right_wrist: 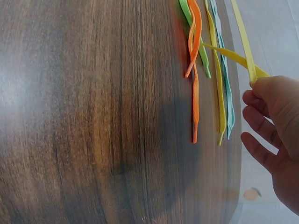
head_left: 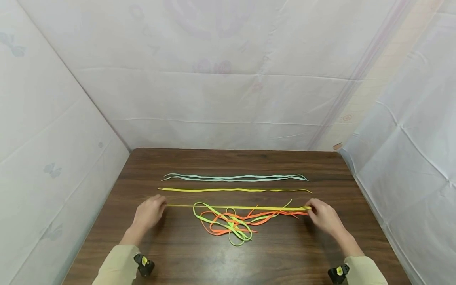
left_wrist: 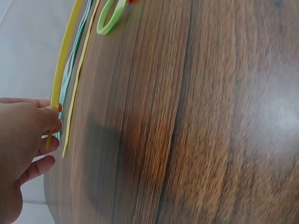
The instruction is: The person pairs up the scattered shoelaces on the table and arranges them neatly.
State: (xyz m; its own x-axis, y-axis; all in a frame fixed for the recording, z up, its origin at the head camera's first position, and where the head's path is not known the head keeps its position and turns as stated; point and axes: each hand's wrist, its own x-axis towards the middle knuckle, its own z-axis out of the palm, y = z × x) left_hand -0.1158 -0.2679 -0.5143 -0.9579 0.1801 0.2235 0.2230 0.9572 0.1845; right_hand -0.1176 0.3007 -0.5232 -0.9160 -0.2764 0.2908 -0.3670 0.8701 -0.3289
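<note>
A flat yellow shoelace (head_left: 222, 207) is stretched taut from side to side between both hands. My left hand (head_left: 150, 211) pinches one end between thumb and fingers, its tip poking out below them in the left wrist view. At the other side my right hand (head_left: 325, 217) pinches the lace, which bends at the fingertips; a second yellow strand slants away there in the right wrist view. Under the stretched lace lies a loose tangle of lime green laces (right_wrist: 204, 60) and orange laces (right_wrist: 195, 105). Both hands are raised above the tabletop.
Behind the hands, another yellow shoelace (head_left: 228, 190) lies straight across the brown wooden table (head_left: 228, 269). Farther back, mint-coloured laces (head_left: 235, 180) lie parallel to it. White sheeting (head_left: 228, 107) hangs at the back and both sides of the table.
</note>
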